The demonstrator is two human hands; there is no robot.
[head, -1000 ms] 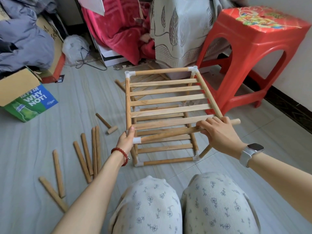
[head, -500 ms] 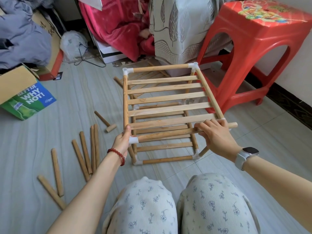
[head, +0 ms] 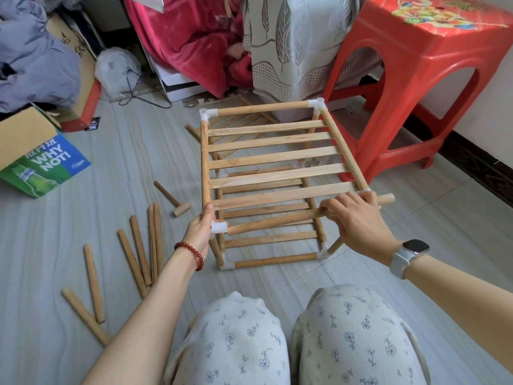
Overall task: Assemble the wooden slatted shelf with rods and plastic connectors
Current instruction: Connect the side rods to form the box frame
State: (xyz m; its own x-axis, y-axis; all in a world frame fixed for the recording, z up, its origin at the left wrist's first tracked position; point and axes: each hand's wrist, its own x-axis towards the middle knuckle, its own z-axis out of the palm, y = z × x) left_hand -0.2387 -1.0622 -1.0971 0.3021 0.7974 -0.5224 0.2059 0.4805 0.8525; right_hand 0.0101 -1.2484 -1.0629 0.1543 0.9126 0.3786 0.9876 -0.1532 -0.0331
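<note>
A two-tier wooden slatted shelf (head: pixel 272 157) stands on the floor in front of my knees, its rods joined by white plastic connectors. My left hand (head: pixel 200 227) grips the near left corner, beside a white connector (head: pixel 218 227). One end of the front rod (head: pixel 273 220) sits in that connector. My right hand (head: pixel 358 220) curls around the same rod near the near right corner connector (head: pixel 367 191). The rod's right end (head: pixel 387 199) sticks out past that corner.
Several loose rods (head: pixel 138 254) lie on the floor at the left, with a small wooden mallet (head: pixel 172 198) nearby. A red plastic stool (head: pixel 416 79) stands at the right. A cardboard box (head: pixel 41 159) sits far left; cloths and clutter are behind the shelf.
Both hands stay on the front rod and near corners. The rod's right end has shifted slightly left, and the view has tilted a little.
</note>
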